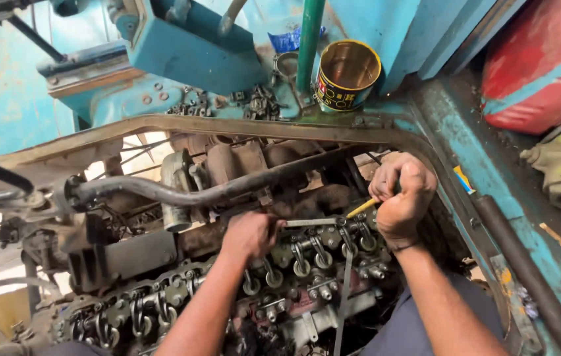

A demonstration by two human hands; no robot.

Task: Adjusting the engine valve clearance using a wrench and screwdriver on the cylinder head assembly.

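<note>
- Over the open, oily grey engine head (227, 290), w/ its row of rocker arms and valve springs bared, both hands work at the far end – cover off, so the valve gear is reachable.
- Left hand (249, 234): fingers closed round the handle end of a flat steel spanner (311, 223) lying level across the rockers, apparently to hold a nut steady.
- Right hand (400, 198): fist shut on a yellow-handled screwdriver (362, 208), tip angled down to the rocker by the spanner's head.
- Beyond the engine head, an open brass-coloured tin can (347, 74) sits on the blue ledge, w/ loose nuts & bolts (227, 103) beside it – parked within reach.
</note>
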